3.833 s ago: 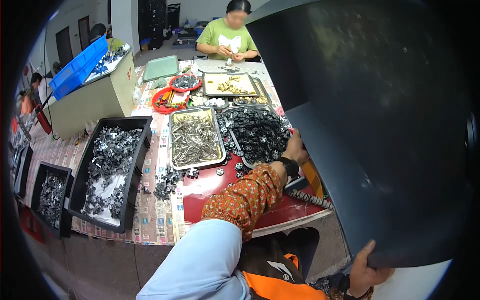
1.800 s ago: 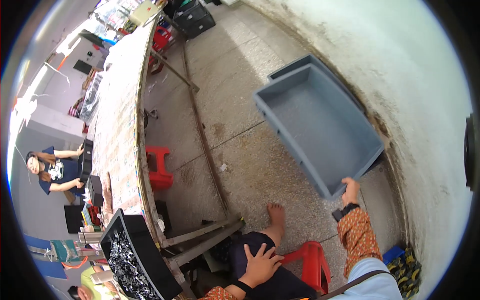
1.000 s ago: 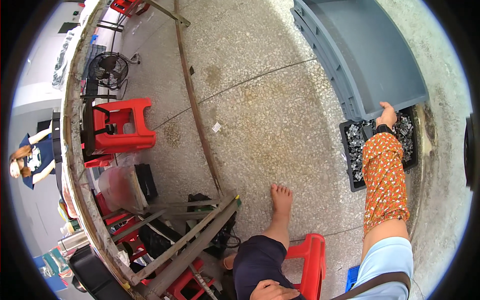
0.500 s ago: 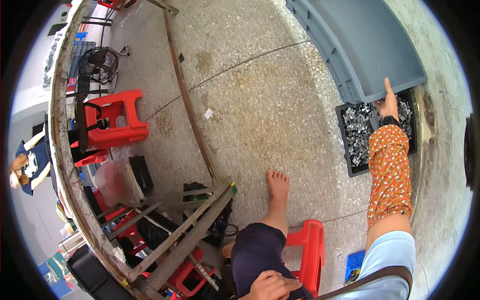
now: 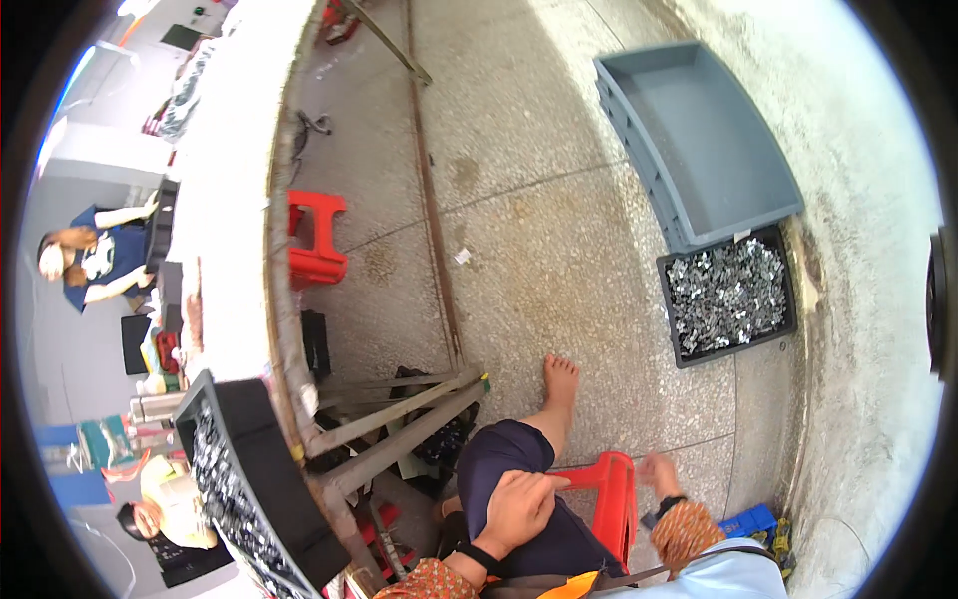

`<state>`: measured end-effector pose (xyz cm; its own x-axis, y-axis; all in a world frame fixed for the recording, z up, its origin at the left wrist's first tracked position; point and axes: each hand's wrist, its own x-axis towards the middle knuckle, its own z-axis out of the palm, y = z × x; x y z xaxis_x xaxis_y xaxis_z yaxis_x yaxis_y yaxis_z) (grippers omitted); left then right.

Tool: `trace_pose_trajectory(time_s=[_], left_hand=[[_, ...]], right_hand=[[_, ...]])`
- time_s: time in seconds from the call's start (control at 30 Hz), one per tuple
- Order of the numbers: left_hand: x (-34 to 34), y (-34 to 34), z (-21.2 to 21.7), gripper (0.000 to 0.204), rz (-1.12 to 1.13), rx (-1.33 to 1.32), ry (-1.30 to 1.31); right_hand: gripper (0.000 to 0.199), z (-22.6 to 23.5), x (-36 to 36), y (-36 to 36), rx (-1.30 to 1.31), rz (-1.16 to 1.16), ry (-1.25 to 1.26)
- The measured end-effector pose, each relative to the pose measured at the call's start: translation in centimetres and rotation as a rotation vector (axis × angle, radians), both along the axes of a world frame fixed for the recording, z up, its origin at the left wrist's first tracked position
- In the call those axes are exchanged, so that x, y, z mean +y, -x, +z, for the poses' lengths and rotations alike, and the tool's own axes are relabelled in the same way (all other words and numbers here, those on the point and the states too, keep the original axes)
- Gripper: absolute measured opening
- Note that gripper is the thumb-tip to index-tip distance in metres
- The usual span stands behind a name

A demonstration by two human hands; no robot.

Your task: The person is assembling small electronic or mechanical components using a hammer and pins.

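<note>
My left hand (image 5: 516, 511) hangs over my dark-clad thigh with its back up, thumb stretched out and the fingers bent, holding nothing visible. Beside the red stool (image 5: 617, 509), my right hand (image 5: 659, 474) is off to the right, slightly blurred, with loose fingers and nothing visible in them. Farther off on the right, a black tray (image 5: 683, 357) full of small shiny metal pieces (image 5: 726, 298) lies on the floor. A large grey plastic crate (image 5: 699, 150) sits just beyond it, its near end at the tray's far edge. Neither hand touches them.
A worktable (image 5: 230, 200) runs along the left, with a black bin (image 5: 261, 439) of metal pieces on it. A red stool (image 5: 319, 240) stands beneath. A blue bin (image 5: 748, 521) lies by the right wall. Two people (image 5: 105, 255) are across the table.
My right hand has let go of the grey crate's near end and drawn back beside the stool. More of the metal pieces shows now. My view has swung left, bringing the worktable into sight.
</note>
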<state>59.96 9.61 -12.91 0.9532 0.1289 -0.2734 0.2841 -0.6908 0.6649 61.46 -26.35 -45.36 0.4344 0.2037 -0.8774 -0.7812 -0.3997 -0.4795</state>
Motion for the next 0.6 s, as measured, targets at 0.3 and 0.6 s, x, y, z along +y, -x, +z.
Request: trace_pose_trajectory(time_s=[0.3, 0.6], left_hand=[[-1.6, 8.8, 1.9, 0.026, 0.416, 0.134, 0.267], [-3.7, 24.3, 22.8, 0.039, 0.311, -0.058, 0.761]], right_hand=[[0.038, 8.5, 3.5, 5.4, -0.204, 0.692, 0.045], [0.013, 13.5, 16.6, 0.6, -0.937, 0.696, -0.372]])
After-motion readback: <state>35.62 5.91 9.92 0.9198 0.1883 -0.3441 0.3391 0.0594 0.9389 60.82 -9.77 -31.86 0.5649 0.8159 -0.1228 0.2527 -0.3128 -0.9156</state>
